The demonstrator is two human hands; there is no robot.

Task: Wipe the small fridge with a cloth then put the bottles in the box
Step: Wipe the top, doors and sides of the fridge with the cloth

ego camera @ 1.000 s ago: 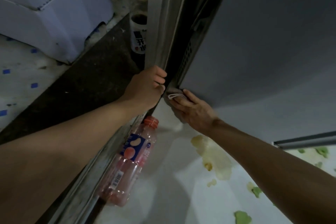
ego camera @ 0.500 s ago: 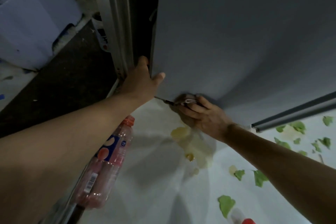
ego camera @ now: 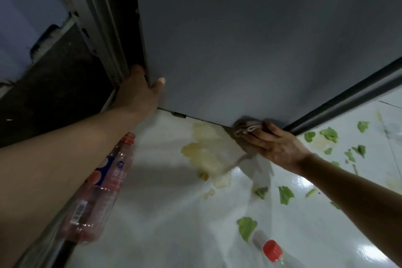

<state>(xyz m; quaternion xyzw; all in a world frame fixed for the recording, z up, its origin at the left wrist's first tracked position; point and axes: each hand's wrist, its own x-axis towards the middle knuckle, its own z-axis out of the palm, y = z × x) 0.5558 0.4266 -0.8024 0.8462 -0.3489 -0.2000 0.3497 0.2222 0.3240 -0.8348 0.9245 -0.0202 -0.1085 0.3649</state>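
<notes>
Both forearms (ego camera: 65,159) are bare, no sleeves or jewellery showing.

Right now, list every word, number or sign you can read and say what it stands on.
None can be read.
Pink bottle, blue label: pale characters and a round logo, too blurred to read.
Same bottle, white barcode patch: bars show, digits too small.
Red-capped bottle: no label in view.

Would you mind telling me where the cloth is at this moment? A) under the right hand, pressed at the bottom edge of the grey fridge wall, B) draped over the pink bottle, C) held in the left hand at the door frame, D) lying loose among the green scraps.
A: the right hand presses the cloth against the grey fridge wall's bottom edge.
</notes>
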